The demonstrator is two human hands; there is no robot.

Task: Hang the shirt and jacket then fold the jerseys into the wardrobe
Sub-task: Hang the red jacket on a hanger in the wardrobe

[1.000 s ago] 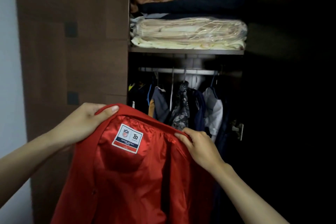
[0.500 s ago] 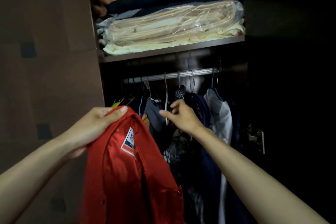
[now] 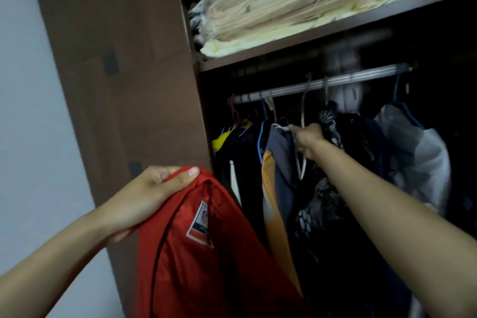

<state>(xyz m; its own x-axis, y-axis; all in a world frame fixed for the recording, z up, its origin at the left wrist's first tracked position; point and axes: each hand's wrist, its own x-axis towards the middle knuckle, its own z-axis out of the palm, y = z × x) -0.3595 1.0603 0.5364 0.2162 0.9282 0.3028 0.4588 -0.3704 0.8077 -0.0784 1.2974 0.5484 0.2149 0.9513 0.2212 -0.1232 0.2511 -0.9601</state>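
A red jacket (image 3: 206, 266) with a white and red label inside hangs down from my left hand (image 3: 152, 196), which grips it at the collar, low in front of the open wardrobe. My right hand (image 3: 309, 141) reaches into the wardrobe and is closed around a white empty hanger (image 3: 302, 162) that hangs from the metal rail (image 3: 335, 82) among the clothes. The hanger's hook is still over the rail.
Dark garments, a grey and orange top (image 3: 276, 188) and a white garment (image 3: 418, 157) crowd the rail. Folded bedding in plastic (image 3: 296, 8) fills the shelf (image 3: 361, 20) above. The brown wardrobe side panel (image 3: 124, 72) stands at left, beside a pale wall.
My right hand let go of the jacket, reached into the wardrobe and closed on the white hanger. The jacket now hangs from my left hand alone. The view has moved closer and tilted.
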